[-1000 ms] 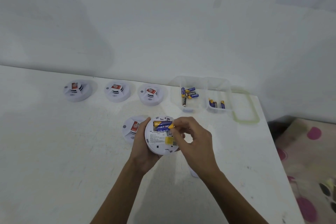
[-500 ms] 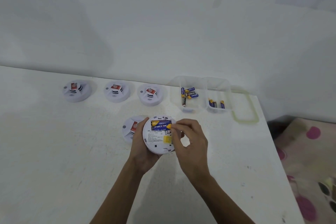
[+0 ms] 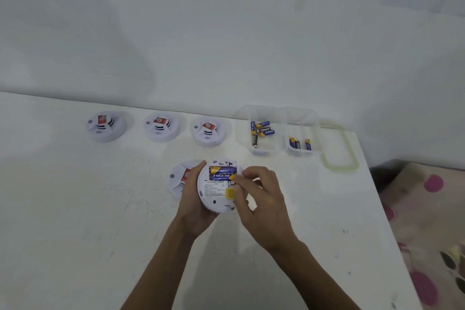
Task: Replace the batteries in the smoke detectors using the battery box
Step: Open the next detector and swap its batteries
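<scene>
White table [image 3: 75, 209] is stretching out beneath a bare white wall [image 3: 226, 45] in the head view, with a pink-dotted cloth [image 3: 427, 209] lying off its right edge. The left hand [image 3: 193, 204] is gripping the detector [image 3: 216, 196] underside up, thumb hooking over its left rim, just above the table near the person. Two batteries are lying side by side in its open bay, yellow ends pointing opposite ways. The upper battery [image 3: 222, 170] is sitting flat, and the right hand [image 3: 264, 199], fingers curled, is pinching the yellow end of the lower battery [image 3: 221, 177] at the bay's right side. This is looking like the seating step. Doing it well is probably meaning pushing the far end against its contact first, then pressing the pinched end straight down until it is lying level with its neighbour, while the left hand is bracing from below. Polarity marks are too small to read, so checking them is worthwhile. The box [image 3: 283, 108] is standing open at the back right, loose batteries lying in both compartments, and its lid [image 3: 349, 166] is lying just beside it. Three detectors [image 3: 161, 127] are sitting in a row left of it. A fifth detector [image 3: 180, 178] is lying behind the left hand.
</scene>
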A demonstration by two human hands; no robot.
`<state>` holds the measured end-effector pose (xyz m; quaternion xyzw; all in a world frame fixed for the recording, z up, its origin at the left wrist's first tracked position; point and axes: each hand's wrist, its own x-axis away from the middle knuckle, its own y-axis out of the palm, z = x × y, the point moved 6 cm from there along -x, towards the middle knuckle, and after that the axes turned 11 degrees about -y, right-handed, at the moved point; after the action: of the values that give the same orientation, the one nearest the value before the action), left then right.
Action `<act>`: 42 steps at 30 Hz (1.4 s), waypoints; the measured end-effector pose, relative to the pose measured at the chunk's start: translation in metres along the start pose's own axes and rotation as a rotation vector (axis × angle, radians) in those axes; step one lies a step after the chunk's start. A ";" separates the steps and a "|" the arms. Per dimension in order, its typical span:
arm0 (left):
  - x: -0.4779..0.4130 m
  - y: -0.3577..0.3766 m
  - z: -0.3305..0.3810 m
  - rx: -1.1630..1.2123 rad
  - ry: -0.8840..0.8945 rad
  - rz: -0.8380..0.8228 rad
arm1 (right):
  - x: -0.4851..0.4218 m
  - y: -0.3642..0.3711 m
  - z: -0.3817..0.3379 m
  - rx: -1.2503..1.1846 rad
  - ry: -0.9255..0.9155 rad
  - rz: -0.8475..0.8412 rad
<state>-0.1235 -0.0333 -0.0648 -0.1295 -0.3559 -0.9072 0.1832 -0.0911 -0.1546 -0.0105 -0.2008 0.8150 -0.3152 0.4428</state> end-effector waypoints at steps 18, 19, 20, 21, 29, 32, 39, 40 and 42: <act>-0.010 -0.005 -0.026 0.313 -0.375 -0.426 | 0.075 0.015 0.081 0.283 0.719 -0.688; -0.011 -0.005 -0.027 0.315 -0.362 -0.449 | 0.076 0.017 0.081 0.283 0.721 -0.684; -0.011 -0.004 -0.029 0.323 -0.375 -0.458 | 0.076 0.018 0.082 0.267 0.735 -0.663; -0.011 -0.004 -0.032 0.328 -0.397 -0.464 | 0.076 0.019 0.085 0.232 0.764 -0.639; -0.017 -0.002 -0.032 0.324 -0.404 -0.575 | 0.066 0.021 0.082 -0.136 0.829 -0.392; -0.017 -0.005 -0.033 0.288 -0.422 -0.463 | 0.055 0.012 0.078 -0.294 0.900 -0.236; -0.012 -0.002 -0.016 0.398 -0.315 -0.377 | 0.009 -0.016 0.042 -0.516 0.694 -0.118; -0.008 -0.004 -0.007 0.355 -0.190 -0.342 | 0.005 -0.019 0.036 -0.503 0.662 -0.128; 0.000 0.007 -0.010 0.229 -0.102 -0.264 | -0.002 -0.023 0.023 -0.471 0.615 -0.118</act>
<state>-0.1217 -0.0445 -0.0677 -0.1058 -0.4794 -0.8693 0.0578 -0.0690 -0.1775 -0.0033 -0.2396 0.9468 -0.1898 0.1010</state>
